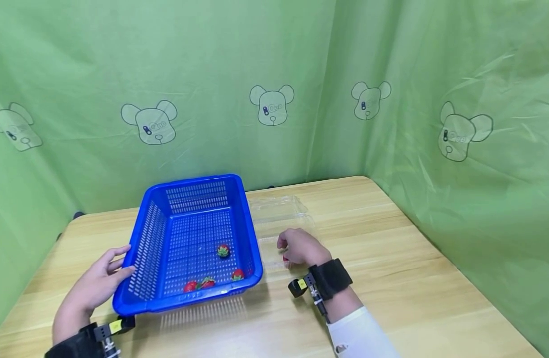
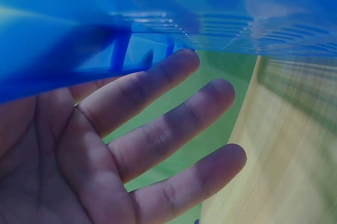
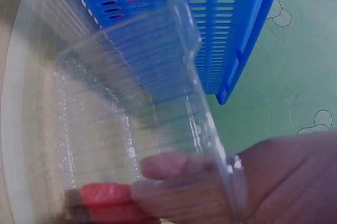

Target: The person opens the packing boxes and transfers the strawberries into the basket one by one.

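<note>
Green curtains [image 1: 212,59] hang behind and beside the pale wooden table [image 1: 391,278], where my left hand [image 1: 97,282] rests extended fingers against the blue basket [image 1: 252,233]. Beside it, my curled right hand [image 1: 303,247] pinches a red strawberry [image 3: 108,196] in the clear box [image 3: 158,66].

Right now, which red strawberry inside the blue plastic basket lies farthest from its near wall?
The red strawberry with green leaves alone on the floor of the blue rectangular plastic basket; the other three visible strawberries lie close to the near wall.
</note>
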A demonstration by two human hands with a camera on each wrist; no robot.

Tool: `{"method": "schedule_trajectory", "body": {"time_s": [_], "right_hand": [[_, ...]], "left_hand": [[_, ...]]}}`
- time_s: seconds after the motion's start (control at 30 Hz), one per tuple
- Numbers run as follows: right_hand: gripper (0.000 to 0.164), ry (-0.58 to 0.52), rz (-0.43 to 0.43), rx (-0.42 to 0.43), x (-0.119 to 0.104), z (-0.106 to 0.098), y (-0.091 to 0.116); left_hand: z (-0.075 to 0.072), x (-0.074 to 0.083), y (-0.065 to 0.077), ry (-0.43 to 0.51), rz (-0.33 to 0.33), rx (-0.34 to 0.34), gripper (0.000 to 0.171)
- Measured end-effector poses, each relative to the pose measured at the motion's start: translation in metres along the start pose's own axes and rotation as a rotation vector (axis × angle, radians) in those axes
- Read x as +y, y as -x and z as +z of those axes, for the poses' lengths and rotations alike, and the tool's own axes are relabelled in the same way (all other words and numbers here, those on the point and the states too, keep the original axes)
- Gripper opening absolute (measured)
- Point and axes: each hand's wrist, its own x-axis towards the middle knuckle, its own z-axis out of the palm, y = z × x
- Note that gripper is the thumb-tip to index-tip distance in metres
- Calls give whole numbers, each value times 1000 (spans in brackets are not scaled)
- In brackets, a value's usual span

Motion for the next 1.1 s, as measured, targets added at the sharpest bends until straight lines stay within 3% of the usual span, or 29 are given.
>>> {"method": "schedule_trajectory", "body": {"time_s": [0.6, 0.9, 1.1], "right_hand": [[6, -20, -29, -2, 5, 2, -3], [6, -43, -31, 10, 6, 2, -5], [15, -73, -11, -36, 8, 2, -3]], "left_hand": [[0, 0, 0, -6, -24, 4, 59], [-1, -2, -1, 0, -7, 8, 59], [0, -2, 0, 14, -1, 1, 59]]}}
